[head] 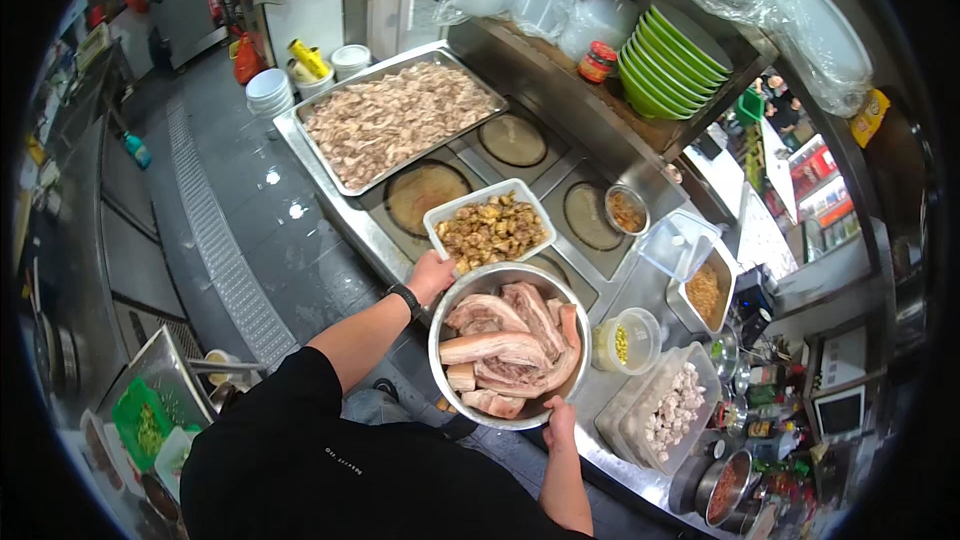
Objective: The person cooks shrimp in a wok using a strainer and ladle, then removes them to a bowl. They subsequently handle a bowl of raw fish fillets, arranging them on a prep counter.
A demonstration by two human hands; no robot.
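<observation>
A round stainless steel bowl (437,360) filled with slabs of pork belly (502,349) is at the counter's front edge, close to my body. My left hand (433,277) is at its upper left rim, fingers partly hidden, beside a corner of a white plastic tub (431,221) of browned chunks. My right hand (559,420) grips the bowl's lower right rim, thumb on top. Beyond the tub, a large steel tray (341,186) holds chopped pale meat (397,116).
Right of the bowl stand a clear round tub (645,341), a plastic box of white chunks (622,420) and a steel pan of brown crumbs (726,259). Green bowls (667,67) are stacked on the shelf behind. A tiled floor (300,240) with a drain strip lies left.
</observation>
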